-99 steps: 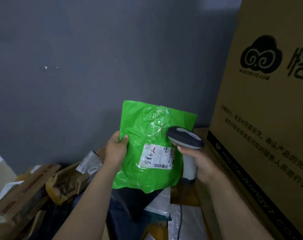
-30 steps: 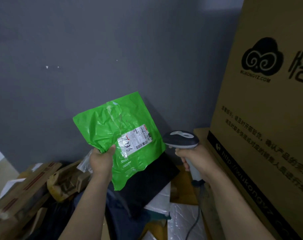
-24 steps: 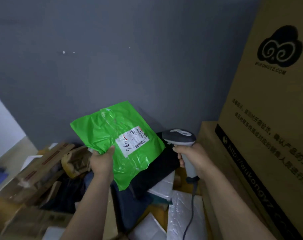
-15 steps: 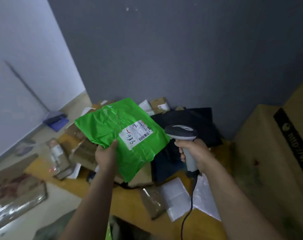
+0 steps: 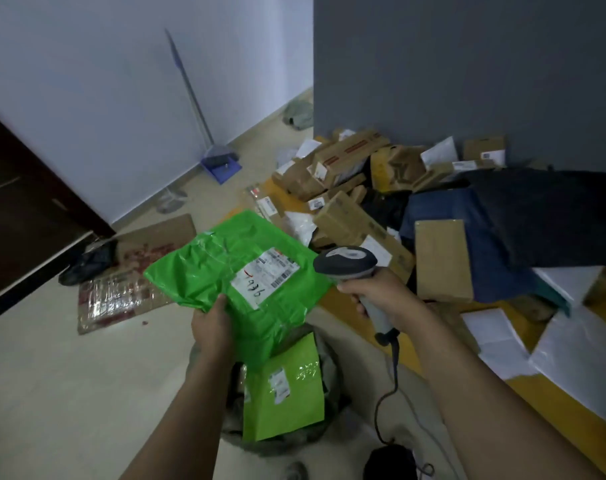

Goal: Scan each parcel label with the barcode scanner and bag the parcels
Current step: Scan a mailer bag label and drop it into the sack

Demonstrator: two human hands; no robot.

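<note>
Head view. The left hand (image 5: 213, 325) grips the near edge of a green parcel (image 5: 204, 271), thumb on top, fingers hidden beneath it. The parcel is held roughly flat, face up, with its white label (image 5: 265, 277) showing a barcode and handwritten digits. It hangs above the mouth of a grey bag (image 5: 331, 362) on the floor; a second green parcel (image 5: 284, 386) stands inside that bag, label facing the camera. The right hand (image 5: 381, 292) is wrapped around the handle of the barcode scanner (image 5: 344, 263). The scanner head sits just beside the held parcel's right edge and points to the left and away from the camera. Its cable (image 5: 388, 393) drops from the handle toward the floor. Beyond the hands, a pile of cardboard boxes (image 5: 350, 168) lies against the grey wall, with dark blue parcels (image 5: 467, 220) and one brown box (image 5: 441, 261) to the right. White mailers (image 5: 495, 337) lie flat at far right. A flattened carton (image 5: 138, 271) lies on the floor at left; a blue dustpan (image 5: 221, 164) leans on the white wall.
</note>
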